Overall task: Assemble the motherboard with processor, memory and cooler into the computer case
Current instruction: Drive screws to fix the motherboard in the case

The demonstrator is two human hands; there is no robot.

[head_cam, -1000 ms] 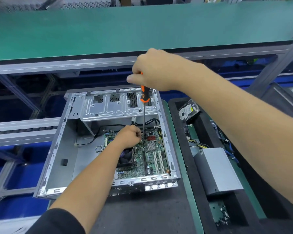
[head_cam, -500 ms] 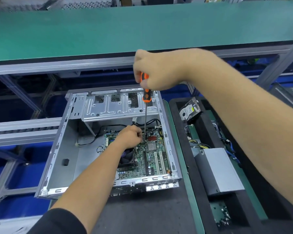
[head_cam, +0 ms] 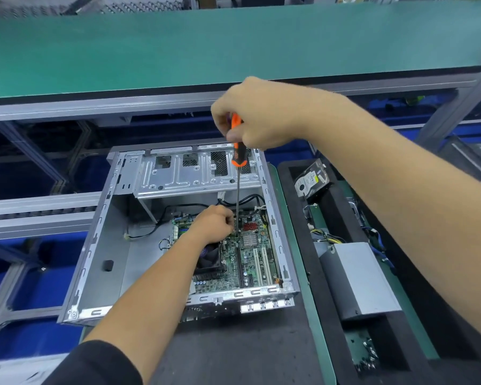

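An open grey computer case lies on the dark mat. The green motherboard sits inside it at the right, with the black cooler partly hidden under my left forearm. My right hand grips the orange-and-black handle of a long screwdriver, held upright above the case. Its shaft runs down to the board's upper middle. My left hand is inside the case with its fingers curled at the screwdriver tip; what they pinch is hidden.
A black foam tray to the right holds a hard drive, a grey power supply with cables, and a pocket of screws. A green conveyor shelf runs across the back. Metal rails lie at the left.
My right hand has turned on the screwdriver handle and shifted a little. The left hand stays at the tip, and the case has not moved.
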